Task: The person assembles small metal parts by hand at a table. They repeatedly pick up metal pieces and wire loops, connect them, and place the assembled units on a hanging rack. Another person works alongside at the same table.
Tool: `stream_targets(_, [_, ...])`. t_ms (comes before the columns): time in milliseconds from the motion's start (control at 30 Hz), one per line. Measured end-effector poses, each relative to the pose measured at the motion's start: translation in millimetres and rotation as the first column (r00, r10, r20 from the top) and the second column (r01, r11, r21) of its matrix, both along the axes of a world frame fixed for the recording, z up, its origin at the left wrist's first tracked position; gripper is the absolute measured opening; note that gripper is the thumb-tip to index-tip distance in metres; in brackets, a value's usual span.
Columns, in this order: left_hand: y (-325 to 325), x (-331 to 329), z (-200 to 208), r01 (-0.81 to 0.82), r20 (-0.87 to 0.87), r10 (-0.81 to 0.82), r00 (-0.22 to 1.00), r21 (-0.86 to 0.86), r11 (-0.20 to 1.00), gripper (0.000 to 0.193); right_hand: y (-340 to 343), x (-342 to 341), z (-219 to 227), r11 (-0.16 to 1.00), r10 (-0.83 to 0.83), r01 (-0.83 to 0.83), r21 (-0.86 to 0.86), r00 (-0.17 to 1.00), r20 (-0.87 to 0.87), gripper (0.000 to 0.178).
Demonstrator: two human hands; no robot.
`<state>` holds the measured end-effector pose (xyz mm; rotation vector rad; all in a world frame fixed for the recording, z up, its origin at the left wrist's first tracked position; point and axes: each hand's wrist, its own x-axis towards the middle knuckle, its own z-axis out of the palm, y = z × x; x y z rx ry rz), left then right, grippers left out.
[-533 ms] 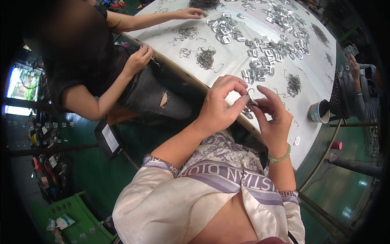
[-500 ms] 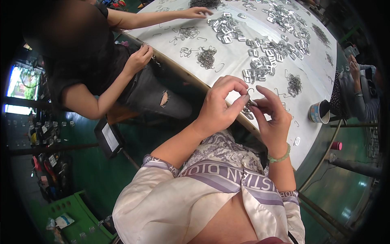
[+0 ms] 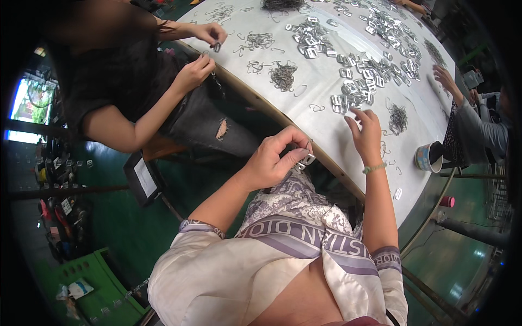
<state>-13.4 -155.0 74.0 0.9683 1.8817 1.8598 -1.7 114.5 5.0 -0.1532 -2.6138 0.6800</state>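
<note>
Beyond the table's near edge, over my lap, my left hand [image 3: 278,158] pinches a small silver metal buckle [image 3: 308,159] between thumb and forefinger. A thin wire hook seems to stick up by the fingertips, and the rest of what the fingers hold is hidden. Out over the white tabletop [image 3: 326,127], my right hand [image 3: 367,133] has its thumb and fingers apart, with nothing seen between them. Its fingertips are close to the near end of a pile of silver buckles [image 3: 359,89]. To its right lies a tangled heap of wire hooks [image 3: 398,118].
A co-worker's hands [image 3: 198,70] handle a buckle at the left table edge. More wire hooks [image 3: 283,76] lie in heaps nearby. At the right edge stands a paper tub [image 3: 427,156], with another person's arm [image 3: 462,100] beyond it. A wooden rim [image 3: 255,100] borders the table.
My right hand has left my left hand and moved forward toward the buckle pile, its fingers opening. My left hand has drawn left and down with the buckle. The co-worker's far hand came back from the table.
</note>
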Motion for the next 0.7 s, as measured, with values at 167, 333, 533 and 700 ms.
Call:
stream_targets(167, [-0.4,5.1,-11.2,0.007,-0.023,-0.008,1.0,-0.072,0.997,0.005,-15.8,-56.2,-12.4,0.984,-0.062,0.048,0.172,0.995,0.078,0.03])
stream_targets(333, [5.7,7.9,-24.7,0.025,-0.03,-0.029,0.999,-0.127,0.992,0.006,-12.8,-74.1,-36.6,0.957,-0.124,0.083,0.279,0.983,0.134,0.03])
stream_targets(533, [16.6,7.3,-38.5,0.07,-0.083,-0.085,0.993,-0.163,0.984,0.009,-6.1,-55.4,-20.4,0.971,-0.097,0.053,0.234,0.979,0.177,0.032])
stream_targets(700, [30.1,12.4,-38.5,0.128,-0.084,-0.144,0.986,-0.17,0.977,0.008,1.2,-47.1,-22.7,0.98,-0.094,0.062,0.19,0.981,0.168,0.035])
